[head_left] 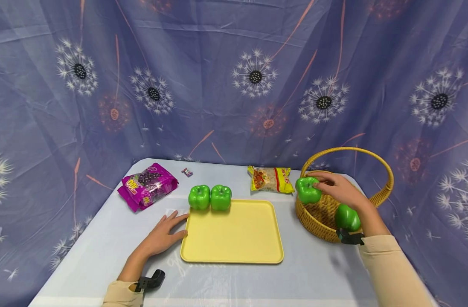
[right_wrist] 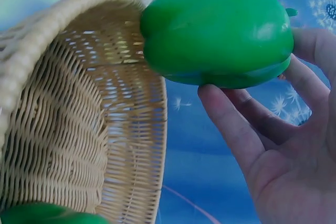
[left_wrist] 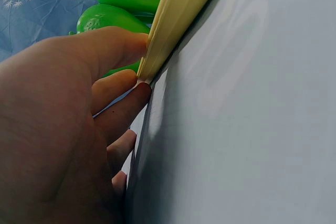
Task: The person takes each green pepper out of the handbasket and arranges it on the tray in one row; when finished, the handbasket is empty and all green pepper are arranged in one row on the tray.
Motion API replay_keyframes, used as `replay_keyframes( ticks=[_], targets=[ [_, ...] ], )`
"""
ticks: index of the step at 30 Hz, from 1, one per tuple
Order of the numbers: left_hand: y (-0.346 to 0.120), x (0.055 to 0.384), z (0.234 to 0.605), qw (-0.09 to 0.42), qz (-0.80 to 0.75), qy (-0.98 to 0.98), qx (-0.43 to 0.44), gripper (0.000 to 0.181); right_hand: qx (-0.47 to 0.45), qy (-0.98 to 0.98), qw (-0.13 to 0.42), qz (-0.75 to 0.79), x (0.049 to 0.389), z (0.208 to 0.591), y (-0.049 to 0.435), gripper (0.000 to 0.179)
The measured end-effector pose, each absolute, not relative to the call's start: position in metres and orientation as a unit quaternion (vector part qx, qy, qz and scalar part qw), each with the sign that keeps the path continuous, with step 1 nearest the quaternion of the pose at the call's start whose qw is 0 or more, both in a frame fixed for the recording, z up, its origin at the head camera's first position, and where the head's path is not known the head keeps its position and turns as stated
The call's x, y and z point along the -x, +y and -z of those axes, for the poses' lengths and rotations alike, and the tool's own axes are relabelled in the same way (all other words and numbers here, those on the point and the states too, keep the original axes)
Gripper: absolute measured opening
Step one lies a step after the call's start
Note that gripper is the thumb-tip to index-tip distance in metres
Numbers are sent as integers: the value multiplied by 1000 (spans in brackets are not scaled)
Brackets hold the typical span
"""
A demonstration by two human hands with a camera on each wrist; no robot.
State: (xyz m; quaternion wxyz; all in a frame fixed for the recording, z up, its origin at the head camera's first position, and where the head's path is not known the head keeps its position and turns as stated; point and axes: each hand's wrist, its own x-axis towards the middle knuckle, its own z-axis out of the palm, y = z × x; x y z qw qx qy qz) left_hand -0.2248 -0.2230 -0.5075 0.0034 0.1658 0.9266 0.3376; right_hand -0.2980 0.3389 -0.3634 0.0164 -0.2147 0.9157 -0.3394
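My right hand (head_left: 339,189) grips a green bell pepper (head_left: 308,190) above the left rim of the wicker basket (head_left: 314,224). In the right wrist view, thumb and fingers hold that pepper (right_wrist: 220,30) beside the basket wall (right_wrist: 134,145). Another green bell pepper (head_left: 347,218) lies inside the basket, partly behind my wrist. Two green bell peppers (head_left: 199,197) sit side by side at the far left corner of the yellow tray (head_left: 234,234). My left hand (head_left: 162,234) rests at the tray's left edge, fingers spread, with thumb and fingertips touching its rim (left_wrist: 168,30).
A purple snack bag (head_left: 149,186) lies at the table's far left, with a small wrapped candy (head_left: 187,172) near it. Behind the tray, to the right, is a yellow and red food packet (head_left: 271,179). The basket's tall handle (head_left: 349,149) arches over its opening.
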Motion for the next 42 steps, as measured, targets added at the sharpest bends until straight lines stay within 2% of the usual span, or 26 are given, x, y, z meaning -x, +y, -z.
replay_keyframes(
  ticks=[12,21,31,42],
  targets=[
    [-223,225,509,8,-336,928,-159,57,241,901,23,360,301,357,313,41],
    [-223,224,508,12,-338,928,-157,58,262,879,49,395,301,357,271,41],
    [-224,228,510,18,-338,928,-158,58,254,869,72,419,323,385,249,40],
    [-223,230,511,19,-340,926,-161,58,221,853,104,461,333,416,230,45]
  ],
)
